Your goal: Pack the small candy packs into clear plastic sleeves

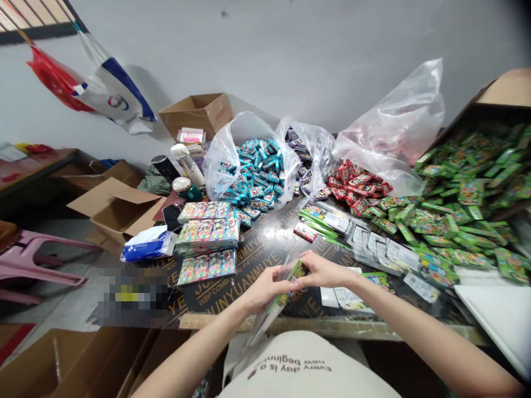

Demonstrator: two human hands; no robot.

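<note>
My left hand (262, 292) and my right hand (321, 271) meet over the near edge of the dark table (257, 251). Together they pinch a clear plastic sleeve (271, 309) that holds a small green packet (296, 271) at its top. The sleeve hangs down towards my lap. Both hands are closed on it. Flat stacks of colourful wrapped packs (207, 243) lie just left of my hands. Loose clear sleeves and cards (377, 246) lie to the right.
Open plastic bags hold blue packets (257, 174), dark packets (302, 160) and red packets (357, 185). A heap of green packets (460, 215) spills from a cardboard box on the right. Cardboard boxes (118, 210), flasks (186, 163) and a pink stool (37, 260) stand left.
</note>
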